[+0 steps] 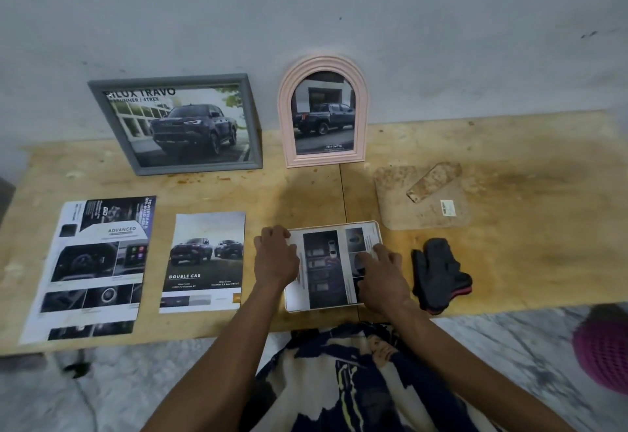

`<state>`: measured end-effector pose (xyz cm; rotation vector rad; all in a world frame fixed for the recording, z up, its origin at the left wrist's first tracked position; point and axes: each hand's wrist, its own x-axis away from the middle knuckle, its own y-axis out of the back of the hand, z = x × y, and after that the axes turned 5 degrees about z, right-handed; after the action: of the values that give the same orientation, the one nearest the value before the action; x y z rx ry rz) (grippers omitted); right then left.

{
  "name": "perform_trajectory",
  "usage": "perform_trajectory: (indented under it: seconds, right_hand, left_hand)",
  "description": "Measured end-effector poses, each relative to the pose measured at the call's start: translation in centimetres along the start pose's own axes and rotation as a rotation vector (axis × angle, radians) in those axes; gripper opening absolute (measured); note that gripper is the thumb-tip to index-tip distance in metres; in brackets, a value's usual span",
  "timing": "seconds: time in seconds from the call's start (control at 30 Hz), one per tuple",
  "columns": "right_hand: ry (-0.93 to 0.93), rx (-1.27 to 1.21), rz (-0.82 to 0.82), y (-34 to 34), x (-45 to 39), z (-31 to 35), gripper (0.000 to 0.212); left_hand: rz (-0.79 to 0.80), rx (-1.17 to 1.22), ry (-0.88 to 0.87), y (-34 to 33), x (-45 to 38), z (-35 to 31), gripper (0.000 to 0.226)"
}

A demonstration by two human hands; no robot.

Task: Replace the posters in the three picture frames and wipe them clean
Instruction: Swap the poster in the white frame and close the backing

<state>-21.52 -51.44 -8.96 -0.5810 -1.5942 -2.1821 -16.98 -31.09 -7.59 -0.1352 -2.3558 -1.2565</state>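
Observation:
A small white frame (331, 304) lies flat near the table's front edge with a dark poster (323, 266) laid in it. My left hand (275, 256) rests with curled fingers on its left edge. My right hand (382, 270) presses straight fingers on the poster's right side. A grey frame (102, 108) and a pink arched frame (289, 91), each showing a truck picture, lean on the wall. Two loose posters, a long one (91, 268) and a "Double Cab" one (204, 261), lie at the left. A dark cloth (438, 275) lies right of my right hand.
A brown backing board (397, 207) with its stand flap (433, 182) lies at the back right of the wooden table (526, 227). A pink object (603, 353) sits on the marble floor at the right. My patterned clothing fills the bottom centre.

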Motion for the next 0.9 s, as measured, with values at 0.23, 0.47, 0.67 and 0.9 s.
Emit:
perform_trajectory:
  seconds: [0.23, 0.47, 0.67, 0.9]
  right_hand:
    - [-0.035, 0.037, -0.008, 0.4, 0.4, 0.6, 0.047]
    - [-0.037, 0.039, 0.010, 0.8, 0.5, 0.7, 0.045]
    - [-0.040, 0.000, 0.021, 0.8, 0.3, 0.5, 0.049]
    - [-0.064, -0.054, 0.022, 0.8, 0.0, 0.3, 0.047]
  left_hand:
    - [0.082, -0.115, 0.046, 0.1, -1.0, 0.4, 0.038]
    - [0.038, 0.027, 0.038, -0.2, -1.3, 0.4, 0.005]
    - [0.018, 0.178, 0.052, -0.3, -0.1, 0.4, 0.021]
    - [0.086, 0.239, -0.070, -0.7, 3.8, 1.5, 0.005]
